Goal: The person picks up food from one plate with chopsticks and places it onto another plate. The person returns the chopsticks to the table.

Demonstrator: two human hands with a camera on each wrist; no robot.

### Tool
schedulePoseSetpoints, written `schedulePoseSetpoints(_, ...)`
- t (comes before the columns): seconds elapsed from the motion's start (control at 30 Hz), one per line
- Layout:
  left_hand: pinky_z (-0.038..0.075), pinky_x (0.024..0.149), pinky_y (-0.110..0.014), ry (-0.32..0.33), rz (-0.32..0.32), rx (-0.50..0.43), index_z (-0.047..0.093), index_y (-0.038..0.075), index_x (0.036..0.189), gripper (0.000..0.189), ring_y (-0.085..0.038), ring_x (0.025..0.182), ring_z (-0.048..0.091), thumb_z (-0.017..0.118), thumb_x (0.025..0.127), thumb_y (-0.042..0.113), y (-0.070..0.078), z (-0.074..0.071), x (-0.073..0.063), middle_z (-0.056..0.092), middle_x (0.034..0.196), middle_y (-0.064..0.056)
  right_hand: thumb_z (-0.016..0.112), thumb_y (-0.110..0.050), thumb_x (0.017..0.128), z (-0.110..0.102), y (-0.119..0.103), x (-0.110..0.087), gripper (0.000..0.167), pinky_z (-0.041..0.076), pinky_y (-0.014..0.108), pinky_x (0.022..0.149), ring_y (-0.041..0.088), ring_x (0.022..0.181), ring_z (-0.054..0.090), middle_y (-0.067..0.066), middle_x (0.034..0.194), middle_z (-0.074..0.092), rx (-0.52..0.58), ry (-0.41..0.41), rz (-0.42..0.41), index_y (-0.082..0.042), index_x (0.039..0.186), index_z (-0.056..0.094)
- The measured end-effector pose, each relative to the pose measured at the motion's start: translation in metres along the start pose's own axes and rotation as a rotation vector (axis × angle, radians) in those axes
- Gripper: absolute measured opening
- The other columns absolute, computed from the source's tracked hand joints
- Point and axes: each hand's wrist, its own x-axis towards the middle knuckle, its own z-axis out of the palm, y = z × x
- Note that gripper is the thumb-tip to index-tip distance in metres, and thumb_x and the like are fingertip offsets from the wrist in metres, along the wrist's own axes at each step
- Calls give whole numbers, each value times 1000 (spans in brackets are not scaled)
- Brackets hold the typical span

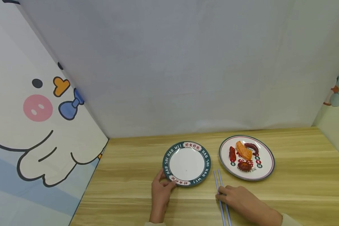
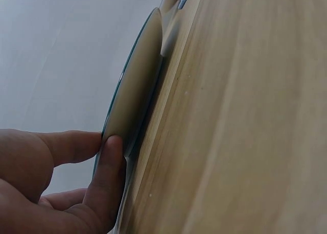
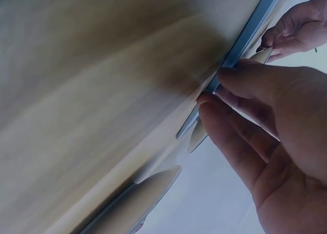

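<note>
My left hand [image 1: 161, 190] pinches the lower left rim of a white plate [image 1: 186, 163] with a dark green lettered border. In the left wrist view, thumb and fingers meet at the edge of this plate [image 2: 135, 80], seen from the side near the tabletop. Over to the right, my right hand [image 1: 238, 199] grips a pair of pale lavender chopsticks [image 1: 222, 207] between thumb and fingers. The right wrist view has the chopsticks [image 3: 255, 24] lying close along the wood, with fingertips around them.
A second white plate [image 1: 264, 169] stands at the right, behind the chopsticks. On it lie an orange salmon-like slice [image 1: 244, 151], a dark red tentacle-like curl [image 1: 252, 147], a red elongated piece [image 1: 232, 154] and a brown mushroom-like cap [image 1: 244, 166]. A pale cloth wall [image 1: 186, 78] borders the wooden table [image 1: 124, 188].
</note>
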Motion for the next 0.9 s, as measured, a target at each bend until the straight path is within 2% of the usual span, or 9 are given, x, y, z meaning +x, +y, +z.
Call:
schedulePoseSetpoints(0.07, 59, 65, -23, -2, 1, -1, 46, -10, 153, 77, -17, 82, 63, 78, 82, -13, 0, 0, 0, 59, 128, -23, 85, -4, 79, -1, 0, 0, 30, 50, 20, 58, 9, 79, 62, -1, 99, 64, 8, 12, 5, -15, 107, 80)
schedulePoseSetpoints(0.3, 57, 64, -21, -10, 7, 5, 46, -9, 153, 77, -16, 82, 62, 78, 82, -12, -2, -2, 2, 59, 127, -22, 86, -3, 76, 3, 0, -2, 34, 52, 22, 58, 12, 80, 65, 0, 101, 66, 20, 133, 30, -15, 107, 79)
schedulePoseSetpoints(0.47, 57, 64, -22, -6, 9, 4, 48, -9, 152, 76, -16, 82, 63, 78, 82, -12, -3, -4, 3, 60, 128, -22, 87, -5, 76, 3, 3, -3, 35, 58, 27, 65, 15, 86, 69, 1, 103, 69, 56, 191, 75, -12, 109, 79)
schedulePoseSetpoints(0.57, 59, 67, -24, 3, 14, 8, 48, -9, 152, 75, -17, 84, 65, 78, 83, -11, -4, -5, 3, 59, 129, -22, 87, -6, 77, 1, 4, -5, 35, 61, 29, 70, 16, 90, 70, 1, 105, 71, 84, 219, 111, -11, 111, 79)
schedulePoseSetpoints(0.73, 59, 70, -23, 31, 33, 28, 49, -10, 151, 76, -21, 92, 66, 80, 82, -7, -4, -8, 1, 57, 132, -22, 87, -7, 77, -1, 8, -9, 35, 61, 30, 71, 15, 91, 71, 0, 107, 73, 83, 291, 132, -12, 111, 79)
schedulePoseSetpoints(0.77, 59, 70, -24, 33, 41, 33, 48, -10, 151, 77, -22, 93, 66, 81, 82, -7, -4, -9, 0, 56, 132, -22, 85, -8, 80, -2, 9, -10, 32, 62, 30, 71, 15, 91, 71, 0, 107, 73, 79, 310, 129, -12, 111, 79)
schedulePoseSetpoints(0.83, 60, 74, -27, 30, 54, 35, 47, -9, 152, 79, -25, 98, 67, 82, 82, -5, -3, -12, -1, 55, 135, -23, 75, -14, 96, -3, 11, -12, 16, 62, 30, 71, 15, 91, 72, 1, 107, 74, 67, 350, 121, -12, 111, 79)
schedulePoseSetpoints(0.87, 61, 77, -30, 26, 64, 42, 46, -9, 153, 79, -27, 100, 67, 82, 82, -4, -3, -13, -1, 54, 137, -23, 67, -19, 104, -4, 12, -12, 16, 62, 31, 71, 15, 91, 72, 1, 107, 74, 65, 367, 119, -12, 111, 79)
schedulePoseSetpoints(0.9, 62, 81, -34, 19, 72, 48, 46, -8, 153, 80, -30, 103, 68, 82, 82, -3, -2, -14, -2, 54, 139, -24, 57, -25, 110, -4, 13, -13, 26, 62, 31, 72, 16, 91, 73, 2, 107, 75, 61, 384, 116, -12, 111, 79)
